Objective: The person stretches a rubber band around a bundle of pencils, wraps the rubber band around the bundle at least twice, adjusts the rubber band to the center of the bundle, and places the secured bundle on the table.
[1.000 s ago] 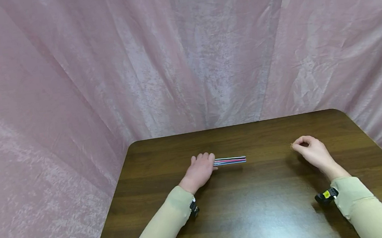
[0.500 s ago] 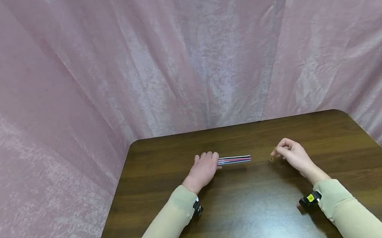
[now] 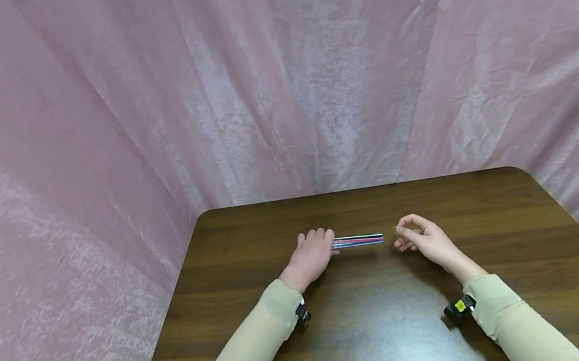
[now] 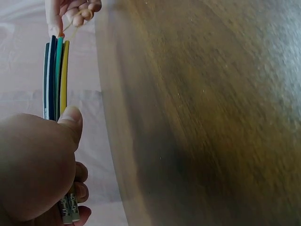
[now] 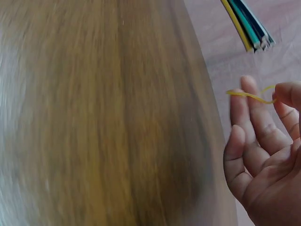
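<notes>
My left hand grips a bundle of slim pencils around its middle, held level above the table. In the left wrist view the pencils show yellow, green and dark sides, with printed ends sticking out below the fingers. To the right of the bundle, my right hand pinches a thin yellow rubber band between thumb and forefinger. The band loops over other fingers of that hand in the right wrist view. A small gap separates those fingertips from the bundle's free end.
A brown wooden table with rounded far corners lies under both hands. Pink velvety curtains hang behind it and along the sides. Each wrist wears a small black camera.
My right hand has moved left with the rubber band, close to the end of the pencils. The left hand and the bundle have shifted slightly right in view.
</notes>
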`<state>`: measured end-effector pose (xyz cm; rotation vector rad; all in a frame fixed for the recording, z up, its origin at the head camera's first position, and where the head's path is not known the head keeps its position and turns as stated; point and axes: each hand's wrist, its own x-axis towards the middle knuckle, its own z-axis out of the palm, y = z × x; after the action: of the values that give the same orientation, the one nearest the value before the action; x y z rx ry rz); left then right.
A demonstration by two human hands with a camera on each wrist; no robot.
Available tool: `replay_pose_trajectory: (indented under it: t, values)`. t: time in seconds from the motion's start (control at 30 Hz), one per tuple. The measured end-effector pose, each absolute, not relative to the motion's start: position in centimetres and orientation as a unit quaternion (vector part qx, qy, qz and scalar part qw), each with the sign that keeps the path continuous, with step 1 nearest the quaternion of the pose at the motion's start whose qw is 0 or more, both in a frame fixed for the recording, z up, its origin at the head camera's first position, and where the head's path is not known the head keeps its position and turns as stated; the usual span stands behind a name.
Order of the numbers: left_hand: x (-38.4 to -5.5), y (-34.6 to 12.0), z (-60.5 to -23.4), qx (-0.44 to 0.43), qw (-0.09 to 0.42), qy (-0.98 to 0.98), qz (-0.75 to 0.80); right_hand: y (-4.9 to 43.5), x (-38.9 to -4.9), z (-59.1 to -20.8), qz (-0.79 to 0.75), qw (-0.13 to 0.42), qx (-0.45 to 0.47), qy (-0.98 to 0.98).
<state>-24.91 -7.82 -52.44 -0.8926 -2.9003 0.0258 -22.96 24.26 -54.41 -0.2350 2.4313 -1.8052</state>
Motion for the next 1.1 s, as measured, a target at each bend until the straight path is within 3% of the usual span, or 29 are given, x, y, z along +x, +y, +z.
replay_pose_trajectory:
  t: [0.47, 1.1]
  values:
    - [-24.9, -7.4, -52.8, -0.291, 0.055, -0.955, 0.02, 22.0, -22.8, -53.9, -0.604, 0.106, -0.105, 0.783]
    - [-24.4, -7.1, -52.7, -0.294, 0.049, -0.954, 0.032, 21.1, -22.8, -53.3, -0.627, 0.112, -0.096, 0.765]
